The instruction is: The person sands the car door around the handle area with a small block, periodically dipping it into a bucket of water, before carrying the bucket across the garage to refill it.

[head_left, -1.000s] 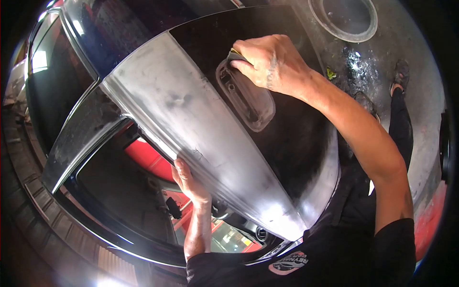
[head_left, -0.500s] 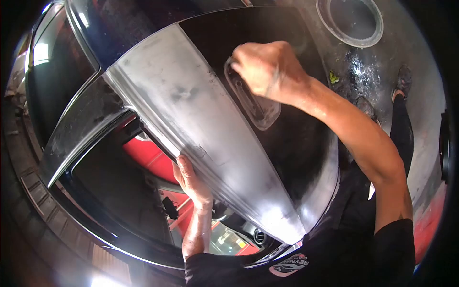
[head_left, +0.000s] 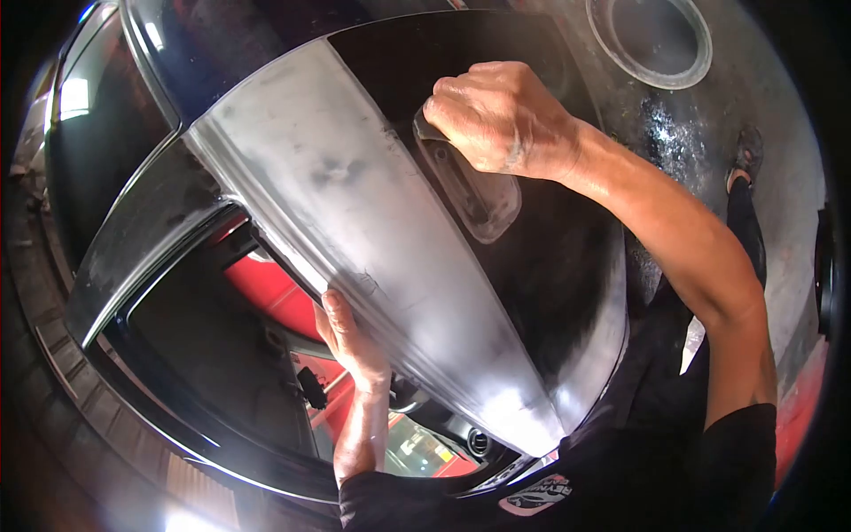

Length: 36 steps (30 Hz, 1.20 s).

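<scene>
A car door (head_left: 355,195) fills the middle, with a bare, silvery sanded band beside a dark painted panel (head_left: 558,284). My right hand (head_left: 501,120) is closed in a fist over the upper end of the dusty handle recess (head_left: 479,199). A thin dark grey edge, apparently folded sandpaper (head_left: 429,129), shows under its fingers; most of it is hidden. My left hand (head_left: 355,346) grips the door along the window opening, thumb on the sill and fingers out of sight inside.
Below the left hand, the open window shows a red interior reflection and a round air vent (head_left: 480,442). At upper right, a round basin-like object (head_left: 651,40) is on the wet, stained floor (head_left: 665,133). A foot in a dark shoe (head_left: 749,151) stands nearby.
My right hand has moved slightly up from the recess, and the grey edge under its fingers shows more plainly. My left hand keeps its hold on the sill. The view has shifted a little.
</scene>
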Motion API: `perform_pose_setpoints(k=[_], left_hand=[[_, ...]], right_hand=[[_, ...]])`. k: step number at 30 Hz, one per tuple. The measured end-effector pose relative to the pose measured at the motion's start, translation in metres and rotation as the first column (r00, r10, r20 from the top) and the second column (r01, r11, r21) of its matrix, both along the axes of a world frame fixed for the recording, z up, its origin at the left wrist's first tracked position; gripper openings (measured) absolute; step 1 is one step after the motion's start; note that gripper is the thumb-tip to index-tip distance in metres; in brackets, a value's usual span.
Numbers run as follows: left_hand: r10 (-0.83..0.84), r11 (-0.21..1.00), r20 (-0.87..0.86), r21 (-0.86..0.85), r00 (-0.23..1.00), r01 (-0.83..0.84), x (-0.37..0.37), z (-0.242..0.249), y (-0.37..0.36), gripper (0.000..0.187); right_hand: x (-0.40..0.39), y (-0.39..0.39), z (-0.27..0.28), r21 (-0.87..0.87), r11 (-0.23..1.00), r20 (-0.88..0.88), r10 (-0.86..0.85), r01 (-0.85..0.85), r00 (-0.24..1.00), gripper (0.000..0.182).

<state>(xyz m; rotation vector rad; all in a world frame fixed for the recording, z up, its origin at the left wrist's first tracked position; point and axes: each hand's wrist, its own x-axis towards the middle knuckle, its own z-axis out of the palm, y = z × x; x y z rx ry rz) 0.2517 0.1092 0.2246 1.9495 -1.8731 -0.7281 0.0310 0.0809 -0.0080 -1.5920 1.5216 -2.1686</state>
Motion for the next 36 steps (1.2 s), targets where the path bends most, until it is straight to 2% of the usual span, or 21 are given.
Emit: perform_pose_setpoints(k=[2, 4, 5, 6, 8, 9, 10, 12, 14, 16, 20, 21, 23, 24, 27, 29, 30, 32, 34, 35, 36], left_hand=[[0.012, 1.000, 0.018, -0.013, 1.000, -0.012, 0.002, 0.004, 0.002, 0.062], [0.020, 1.000, 0.002, -0.020, 1.000, -0.020, 0.000, 0.002, 0.002, 0.060], [0.006, 1.000, -0.001, -0.013, 1.000, -0.006, 0.002, 0.002, 0.000, 0.060], [-0.007, 1.000, 0.000, -0.005, 1.000, 0.007, 0.003, 0.003, -0.001, 0.059], [0.004, 1.000, -0.046, -0.020, 0.999, -0.005, -0.003, 0.002, 0.000, 0.055], [0.016, 0.999, -0.095, -0.035, 0.995, -0.019, -0.004, -0.001, 0.001, 0.050], [0.018, 0.999, -0.095, -0.033, 0.995, -0.021, -0.003, 0.000, 0.001, 0.050], [0.033, 0.999, -0.100, 0.008, 0.994, -0.032, 0.000, 0.003, 0.002, 0.050], [0.043, 0.999, -0.079, -0.008, 0.996, -0.044, 0.002, 0.003, 0.002, 0.050], [0.051, 0.998, -0.062, -0.032, 0.997, -0.053, 0.000, 0.002, 0.003, 0.050], [0.056, 0.997, -0.013, -0.060, 0.998, -0.056, -0.003, -0.001, 0.004, 0.055], [0.081, 0.994, 0.015, -0.076, 0.997, -0.080, 0.001, 0.000, 0.004, 0.060], [0.058, 0.998, -0.007, -0.037, 0.998, -0.058, -0.002, 0.002, 0.003, 0.060], [0.041, 0.999, -0.026, 0.008, 0.999, -0.041, -0.003, 0.002, 0.004, 0.060], [0.029, 1.000, 0.010, -0.006, 1.000, -0.029, -0.004, 0.003, 0.004, 0.059], [0.011, 1.000, 0.021, 0.012, 1.000, -0.011, -0.004, 0.005, 0.004, 0.058], [-0.006, 1.000, 0.030, 0.029, 1.000, 0.005, -0.003, 0.006, 0.003, 0.057], [-0.001, 1.000, -0.001, 0.019, 1.000, 0.001, 0.002, 0.003, 0.000, 0.057], [0.006, 1.000, -0.008, 0.021, 1.000, -0.006, 0.003, 0.004, 0.002, 0.057], [0.005, 1.000, -0.020, 0.017, 1.000, -0.004, 0.000, 0.002, 0.003, 0.058], [0.004, 1.000, -0.032, 0.012, 0.999, -0.004, -0.002, 0.002, 0.003, 0.058]], right_hand=[[0.006, 0.004, 0.000, 0.070, 0.997, 0.079, 0.020, -0.025, 0.997, 0.015], [-0.002, 0.014, 0.006, 0.462, 0.883, 0.206, -0.016, -0.083, 0.978, 0.018], [-0.008, 0.019, 0.011, 0.520, 0.828, 0.329, 0.033, -0.210, 0.944, 0.020], [-0.011, 0.019, 0.007, 0.520, 0.831, 0.326, 0.024, -0.200, 0.945, 0.020], [-0.012, 0.022, -0.006, 0.226, 0.837, 0.768, 0.162, -0.499, 0.619, 0.021], [-0.012, 0.026, -0.012, 0.192, 0.773, 0.851, 0.175, -0.604, 0.495, 0.025], [-0.012, 0.027, -0.007, 0.194, 0.772, 0.851, 0.175, -0.606, 0.495, 0.025], [-0.008, 0.026, 0.004, 0.059, 0.769, 0.912, 0.218, -0.637, 0.348, 0.024], [-0.004, 0.018, 0.012, 0.193, 0.740, 0.874, 0.170, -0.644, 0.456, 0.022], [0.006, 0.016, 0.018, 0.165, 0.782, 0.894, 0.138, -0.601, 0.425, 0.022], [0.004, 0.018, 0.019, -0.018, 0.666, 0.962, 0.215, -0.745, 0.169, 0.019], [0.004, 0.018, 0.020, -0.022, 0.667, 0.961, 0.219, -0.745, 0.167, 0.019], [0.003, 0.021, 0.022, 0.207, 0.802, 0.832, 0.157, -0.561, 0.531, 0.024], [0.018, 0.020, 0.020, 0.248, 0.900, 0.771, 0.040, -0.357, 0.636, 0.027], [0.019, 0.021, 0.020, 0.362, 0.889, 0.724, -0.078, -0.281, 0.685, 0.025], [0.013, 0.026, 0.006, 0.460, 0.805, 0.762, -0.142, -0.374, 0.631, 0.018], [0.009, 0.029, -0.008, 0.304, 0.824, 0.881, -0.053, -0.478, 0.469, 0.013], [0.007, 0.031, -0.003, -0.071, 0.899, 0.992, 0.109, -0.433, 0.063, 0.016], [0.010, 0.030, 0.007, -0.171, 0.849, 0.984, 0.173, -0.500, -0.043, 0.015], [0.017, 0.023, 0.012, -0.127, 0.829, 0.989, 0.145, -0.544, -0.010, 0.016], [0.021, 0.018, 0.020, -0.014, 0.842, 0.987, 0.098, -0.539, 0.126, 0.015]])
